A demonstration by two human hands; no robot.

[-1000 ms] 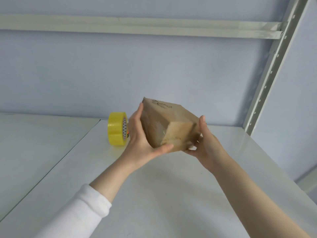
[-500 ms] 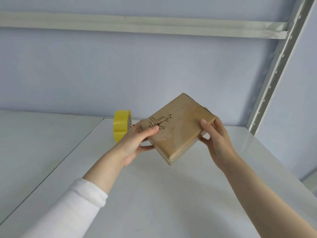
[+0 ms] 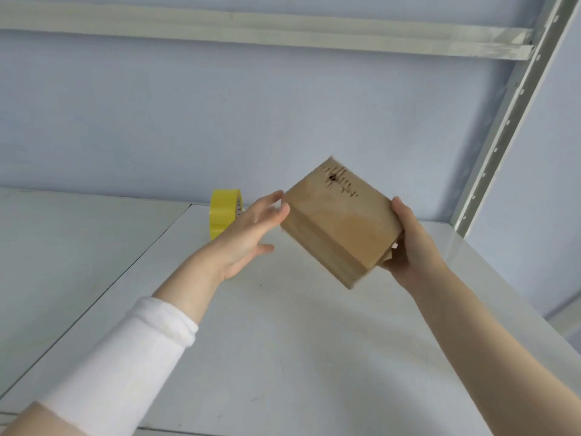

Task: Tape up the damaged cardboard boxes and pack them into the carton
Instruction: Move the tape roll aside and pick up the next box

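A small brown cardboard box [image 3: 341, 225] hangs tilted above the white shelf, with a torn, ragged hole near its far top corner. My right hand [image 3: 408, 247] grips the box at its right end, thumb on top and fingers underneath. My left hand [image 3: 251, 231] is beside the box's left edge with fingers straight, fingertips at or just off the cardboard. A yellow roll of tape [image 3: 224, 212] stands on edge on the shelf behind my left hand, partly hidden by it. No carton is in view.
The white metal shelf [image 3: 283, 357] spans the lower view, with a seam [image 3: 132, 269] running to a second panel on the left. A perforated upright post [image 3: 503, 121] rises at the right, and a shelf beam [image 3: 251, 29] crosses overhead. A pale blue wall is behind.
The box has turned and shifted right, its damaged face now up and away. My left hand has let go of it and opened; my right hand keeps hold.
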